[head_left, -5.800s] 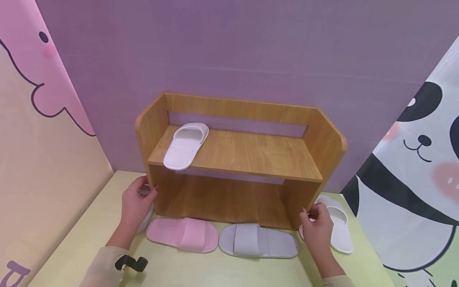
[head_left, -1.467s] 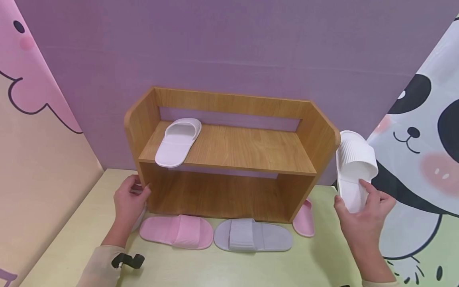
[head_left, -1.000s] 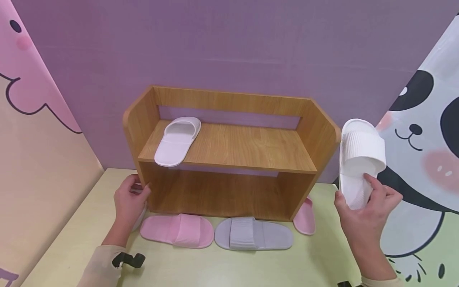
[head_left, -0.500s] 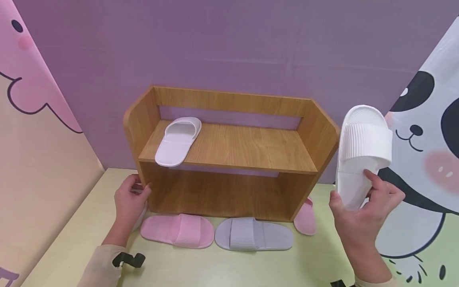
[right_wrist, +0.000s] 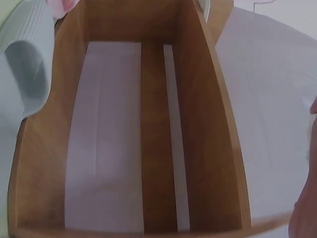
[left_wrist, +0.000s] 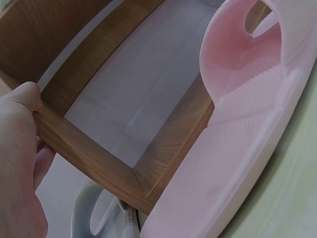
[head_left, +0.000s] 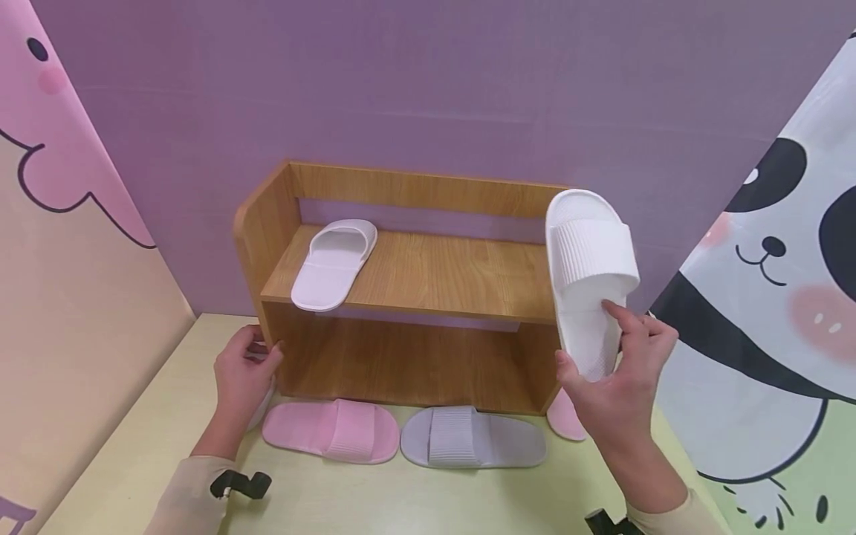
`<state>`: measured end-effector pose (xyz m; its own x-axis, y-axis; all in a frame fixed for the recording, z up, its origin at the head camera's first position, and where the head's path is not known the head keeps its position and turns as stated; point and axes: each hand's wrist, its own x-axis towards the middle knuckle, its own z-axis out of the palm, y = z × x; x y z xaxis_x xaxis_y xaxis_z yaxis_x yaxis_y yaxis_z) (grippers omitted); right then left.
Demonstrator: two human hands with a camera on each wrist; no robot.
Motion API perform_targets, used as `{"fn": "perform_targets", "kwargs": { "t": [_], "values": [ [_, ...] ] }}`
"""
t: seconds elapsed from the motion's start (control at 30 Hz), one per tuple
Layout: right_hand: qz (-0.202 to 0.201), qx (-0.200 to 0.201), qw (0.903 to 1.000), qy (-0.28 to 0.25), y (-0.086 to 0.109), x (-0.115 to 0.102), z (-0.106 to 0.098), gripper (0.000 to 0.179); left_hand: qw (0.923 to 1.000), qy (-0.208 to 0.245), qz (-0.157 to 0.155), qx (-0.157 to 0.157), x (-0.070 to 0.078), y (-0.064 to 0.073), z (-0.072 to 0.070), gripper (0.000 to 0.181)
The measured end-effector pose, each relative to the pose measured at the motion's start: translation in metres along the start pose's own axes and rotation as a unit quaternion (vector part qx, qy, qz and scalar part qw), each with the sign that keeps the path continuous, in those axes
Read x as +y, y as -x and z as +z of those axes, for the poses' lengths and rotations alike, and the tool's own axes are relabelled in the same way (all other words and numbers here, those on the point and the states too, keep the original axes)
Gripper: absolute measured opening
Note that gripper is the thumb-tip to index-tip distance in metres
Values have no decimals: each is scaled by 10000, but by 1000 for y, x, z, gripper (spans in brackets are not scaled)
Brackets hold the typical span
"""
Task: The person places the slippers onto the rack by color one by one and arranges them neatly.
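A two-tier wooden shelf (head_left: 455, 275) stands against the purple wall. My left hand (head_left: 244, 375) grips the edge of its left side panel; in the left wrist view the thumb lies on the near face and fingers show beyond it. My right hand (head_left: 622, 390) pinches a white slipper (head_left: 595, 253) by its heel end, toe up, in front of the shelf's right side, hiding much of that panel. Another white slipper (head_left: 331, 271) rests on the upper tier at the left, heel toward me. In the right wrist view, only a sliver of the right hand (right_wrist: 303, 198) shows.
On the table (head_left: 374, 501), a pink slipper (head_left: 351, 431) and a grey slipper (head_left: 471, 437) lie before the shelf. Another pink slipper (head_left: 565, 417) is partly hidden at the right. Behind my left hand, a white slipper (head_left: 261, 410) shows in part. Printed walls stand on both sides.
Over several seconds, my right hand has left the shelf's right panel and lifted the white slipper from the table. In the last half second it swung left. My left hand stays put.
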<state>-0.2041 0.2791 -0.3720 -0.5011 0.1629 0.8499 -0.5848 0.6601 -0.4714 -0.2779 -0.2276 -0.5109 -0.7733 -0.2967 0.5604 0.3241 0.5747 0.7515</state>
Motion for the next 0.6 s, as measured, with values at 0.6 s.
{"fn": "perform_targets", "kwargs": {
  "t": [0.6],
  "values": [
    [749,-1820,9802,205,-19,-43,59,74,9999,66,-46,73,3,0,0,24]
  ]
}}
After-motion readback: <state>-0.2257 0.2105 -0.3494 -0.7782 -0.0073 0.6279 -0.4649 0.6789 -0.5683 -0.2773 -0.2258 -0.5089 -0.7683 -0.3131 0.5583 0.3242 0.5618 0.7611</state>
